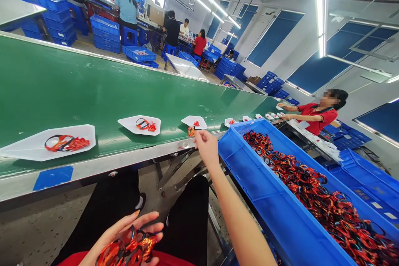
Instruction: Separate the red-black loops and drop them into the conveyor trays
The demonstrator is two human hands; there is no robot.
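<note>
A loose bunch of shiny red, orange and black plastic loops (127, 249) is held low in the left hand (124, 232). That hand is turned palm up, and the fingers are curled gently around the bunch, so it is cradled and not squeezed. The right hand (205, 145) is held out over the shiny metal edge (93, 166) of a long green conveyor belt (93, 87), with its fingers drawn together. A small orange and black tuft of loops (191, 131) is seen just beside the fingertips, but whether it is pinched cannot be told. White pointed paper trays (25, 147) are set in a row on the belt, and small tangles of the same loops are laid on them. To the right, a long blue plastic crate (237, 162) is heaped with more loops. Far along the belt, trays are being reached for by a person in a red shirt (318, 116). For neat handling, the bunch seems best kept loose in the palm, so that the loops do not snag, while small bits are taken with the fingertips alone and kept away from the belt edge.
</note>
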